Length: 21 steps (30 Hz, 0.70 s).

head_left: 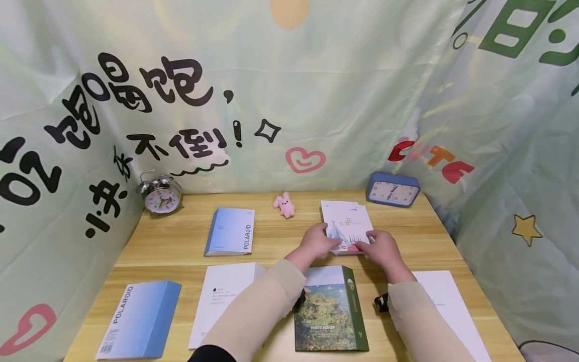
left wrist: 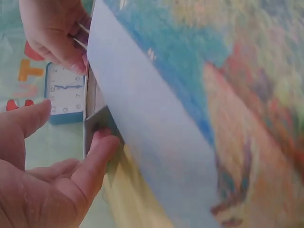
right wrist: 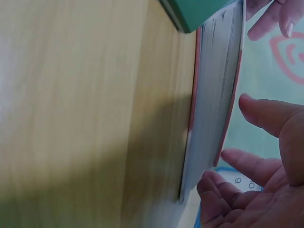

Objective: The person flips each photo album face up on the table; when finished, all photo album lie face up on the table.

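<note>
A thick white book (head_left: 346, 218) with a tent drawing and a pink lower edge lies on the table's back right part. My left hand (head_left: 318, 241) is at its left side, fingertips touching the edge, thumb over the cover. Opposite it, my right hand (head_left: 382, 249) has fingers against the book's right side and its thumb above the cover. The right wrist view shows the book's page edge (right wrist: 216, 95) and that thumb apart from the cover. In the left wrist view, a painted photo album (left wrist: 228, 95) hides much of the white book; the right hand (left wrist: 54, 35) appears beyond.
Below my forearms lies the green-spined photo album (head_left: 323, 311). Blue Polaroid albums stand left (head_left: 135, 319) and back (head_left: 230, 231); white books lie left (head_left: 221, 301) and right (head_left: 441, 296). A silver alarm clock (head_left: 162, 196), pink bunny (head_left: 285, 205) and blue clock (head_left: 392, 190) line the back.
</note>
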Each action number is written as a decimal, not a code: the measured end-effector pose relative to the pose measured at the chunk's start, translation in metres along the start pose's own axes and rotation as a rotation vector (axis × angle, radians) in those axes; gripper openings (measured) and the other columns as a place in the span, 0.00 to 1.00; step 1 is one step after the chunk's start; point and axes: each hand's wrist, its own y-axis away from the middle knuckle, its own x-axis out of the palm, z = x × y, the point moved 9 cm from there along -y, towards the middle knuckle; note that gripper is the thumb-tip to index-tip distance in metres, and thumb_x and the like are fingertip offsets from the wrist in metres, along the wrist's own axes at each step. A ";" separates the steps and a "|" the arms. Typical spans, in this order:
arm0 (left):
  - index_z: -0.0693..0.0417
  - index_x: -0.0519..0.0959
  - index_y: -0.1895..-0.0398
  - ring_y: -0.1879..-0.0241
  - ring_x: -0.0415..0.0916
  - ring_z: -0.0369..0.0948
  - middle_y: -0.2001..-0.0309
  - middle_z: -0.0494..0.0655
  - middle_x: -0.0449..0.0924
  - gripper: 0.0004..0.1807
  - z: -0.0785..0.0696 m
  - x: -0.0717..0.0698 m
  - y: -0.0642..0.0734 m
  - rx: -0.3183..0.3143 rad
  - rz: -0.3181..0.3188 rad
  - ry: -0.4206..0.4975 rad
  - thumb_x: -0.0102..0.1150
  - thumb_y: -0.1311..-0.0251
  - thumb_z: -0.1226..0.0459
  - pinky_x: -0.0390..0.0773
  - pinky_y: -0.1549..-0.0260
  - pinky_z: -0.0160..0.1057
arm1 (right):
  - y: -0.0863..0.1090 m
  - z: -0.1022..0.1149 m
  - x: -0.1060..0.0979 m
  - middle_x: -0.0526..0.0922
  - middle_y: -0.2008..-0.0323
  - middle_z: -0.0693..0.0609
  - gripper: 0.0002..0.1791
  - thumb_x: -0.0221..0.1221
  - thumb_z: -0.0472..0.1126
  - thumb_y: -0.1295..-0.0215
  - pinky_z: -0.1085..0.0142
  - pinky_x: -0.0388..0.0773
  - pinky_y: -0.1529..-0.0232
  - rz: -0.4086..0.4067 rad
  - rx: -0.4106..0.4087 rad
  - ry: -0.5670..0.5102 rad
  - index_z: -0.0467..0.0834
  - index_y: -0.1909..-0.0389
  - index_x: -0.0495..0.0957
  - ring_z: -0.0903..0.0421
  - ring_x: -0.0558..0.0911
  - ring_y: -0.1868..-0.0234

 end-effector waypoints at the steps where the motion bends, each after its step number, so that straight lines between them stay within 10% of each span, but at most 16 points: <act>1: 0.62 0.69 0.23 0.34 0.76 0.53 0.30 0.60 0.76 0.41 0.000 -0.002 0.001 -0.003 -0.002 -0.006 0.74 0.34 0.56 0.78 0.36 0.50 | 0.001 0.001 0.000 0.74 0.35 0.22 0.34 0.67 0.46 0.29 0.37 0.71 0.33 0.003 -0.001 -0.001 0.21 0.36 0.73 0.26 0.73 0.33; 10: 0.58 0.73 0.25 0.35 0.77 0.55 0.30 0.58 0.75 0.35 -0.005 -0.022 0.010 0.030 0.009 -0.033 0.71 0.31 0.54 0.79 0.40 0.53 | 0.005 0.013 -0.001 0.74 0.35 0.23 0.35 0.66 0.47 0.29 0.37 0.71 0.33 0.002 -0.023 0.011 0.22 0.34 0.73 0.26 0.72 0.33; 21: 0.60 0.72 0.25 0.33 0.76 0.57 0.27 0.58 0.73 0.38 -0.001 -0.097 0.036 0.104 -0.064 0.022 0.72 0.33 0.53 0.78 0.36 0.55 | 0.022 0.068 0.003 0.73 0.34 0.24 0.30 0.66 0.41 0.27 0.37 0.70 0.32 -0.057 -0.180 -0.096 0.25 0.33 0.74 0.28 0.73 0.33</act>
